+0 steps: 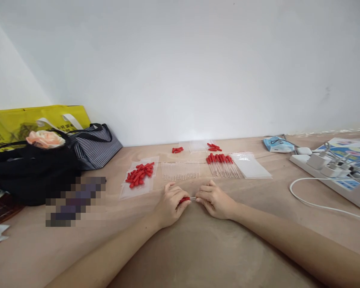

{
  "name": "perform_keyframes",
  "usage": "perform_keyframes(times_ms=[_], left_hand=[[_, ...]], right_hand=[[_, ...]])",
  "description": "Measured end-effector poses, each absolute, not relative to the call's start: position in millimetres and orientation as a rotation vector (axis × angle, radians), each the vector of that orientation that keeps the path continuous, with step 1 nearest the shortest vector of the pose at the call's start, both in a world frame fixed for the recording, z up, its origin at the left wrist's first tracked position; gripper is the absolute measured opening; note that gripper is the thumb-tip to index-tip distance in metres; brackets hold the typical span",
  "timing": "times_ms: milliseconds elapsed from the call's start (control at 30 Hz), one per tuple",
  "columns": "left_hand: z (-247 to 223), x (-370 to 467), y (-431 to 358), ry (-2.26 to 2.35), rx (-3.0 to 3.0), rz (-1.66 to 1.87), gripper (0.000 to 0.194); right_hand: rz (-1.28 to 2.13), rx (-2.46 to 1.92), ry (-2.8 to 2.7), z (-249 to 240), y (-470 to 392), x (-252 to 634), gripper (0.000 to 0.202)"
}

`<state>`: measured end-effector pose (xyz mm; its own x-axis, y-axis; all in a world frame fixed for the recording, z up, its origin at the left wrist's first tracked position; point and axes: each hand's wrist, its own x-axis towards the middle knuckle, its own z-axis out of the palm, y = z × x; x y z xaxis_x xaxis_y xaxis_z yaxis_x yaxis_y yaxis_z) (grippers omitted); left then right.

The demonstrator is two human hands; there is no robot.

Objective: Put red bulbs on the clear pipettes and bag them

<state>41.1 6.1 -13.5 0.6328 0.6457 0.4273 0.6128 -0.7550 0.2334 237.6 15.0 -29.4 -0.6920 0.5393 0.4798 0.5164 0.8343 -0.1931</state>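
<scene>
Red handle (184, 199) and white rod (193, 198), lower centre of frame

Left hand (172, 203) pinches the handle; right hand (214, 200) pinches the rod. Above them, on the bench (180, 248): loose red handles (140, 175) centre-left, row of pale rods (180, 171) at centre, red-handled rods (222, 159) right of centre.

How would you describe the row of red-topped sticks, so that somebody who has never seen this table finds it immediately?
On the brown table, look toward the wall, just beyond the right hand. The row of red-topped sticks lies there, between the row of clear sticks and the white plastic bag. Unlike the clear ones on its left, these carry red pieces at their wall-side ends.
</scene>
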Motion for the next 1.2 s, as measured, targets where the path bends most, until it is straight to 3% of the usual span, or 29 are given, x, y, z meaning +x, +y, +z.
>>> perform_keyframes(times_ms=[400,567,867,1200], left_hand=[[-10,36,8,1.211,2.711,0.767,0.016],[-9,21,18,1.481,2.61,0.845,0.033],[-9,13,23,1.572,2.496,0.722,0.011],[-9,15,24,1.524,2.502,0.713,0.01]], right_hand=[[-0.128,-0.916,-2.571,-17,12,244,0.021],[-0.012,-1.319,-2.327,-16,36,254,0.025],[-0.007,-2.01,-1.927,-4,84,232,0.026],[0.049,-2.079,-1.972,-9,92,232,0.025]])
